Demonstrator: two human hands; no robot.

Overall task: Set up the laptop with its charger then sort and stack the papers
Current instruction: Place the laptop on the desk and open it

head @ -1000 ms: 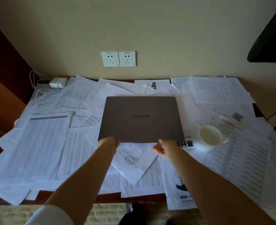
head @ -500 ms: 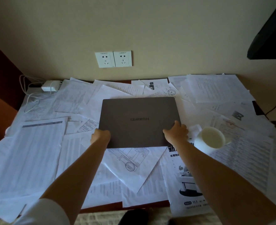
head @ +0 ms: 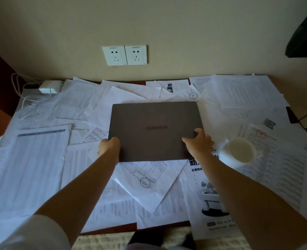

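Laptop (head: pixel 155 130): closed, flat slab of matte grey metal with rounded corners, logo upside down to the camera; lying in the middle of the desk on top of loose sheets.
Left hand (head: pixel 108 147): curled over the near-left edge of the lid, gripping it.
Right hand (head: pixel 199 143): spread on the near-right corner of the lid, fingers bent over the edge, holding it.
Papers (head: pixel 39 163): thin white printed sheets, tables and red-stamped forms, scattered and overlapping across the whole top, some hanging over the front edge.
Charger (head: pixel 49 87): white rounded brick at the far-left corner, thin white cable looped beside it.
Cup (head: pixel 239 152): white, round, smooth, tipped toward the camera, just right of the right hand.
Sockets (head: pixel 124 55): two glossy white square plates on the beige wall, above the laptop.
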